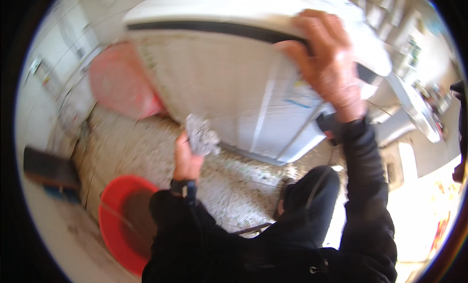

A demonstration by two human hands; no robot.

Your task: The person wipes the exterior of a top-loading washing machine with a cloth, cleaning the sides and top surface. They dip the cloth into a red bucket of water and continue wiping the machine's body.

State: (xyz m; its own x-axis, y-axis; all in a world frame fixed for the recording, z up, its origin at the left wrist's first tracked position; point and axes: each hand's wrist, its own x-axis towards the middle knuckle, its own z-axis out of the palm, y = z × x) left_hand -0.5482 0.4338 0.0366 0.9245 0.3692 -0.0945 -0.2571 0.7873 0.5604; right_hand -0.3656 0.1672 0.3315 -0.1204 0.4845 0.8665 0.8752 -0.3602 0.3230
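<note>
A large white appliance, which looks like a washing machine, fills the upper middle and stands at a slant in the picture. Grime marks its side panel, and a dark band runs below its top. My right hand grips the top edge, fingers over the rim and thumb on the dark band. Below the panel's lower left edge, my left hand is closed around a crumpled grey cloth. The cloth appears just off the panel; whether it touches cannot be made out.
A red basin of murky brown water sits by my left leg. Behind the appliance lies a pinkish-red bag. The tiled floor looks wet and dirty. To the right are a white fixture and cluttered small items.
</note>
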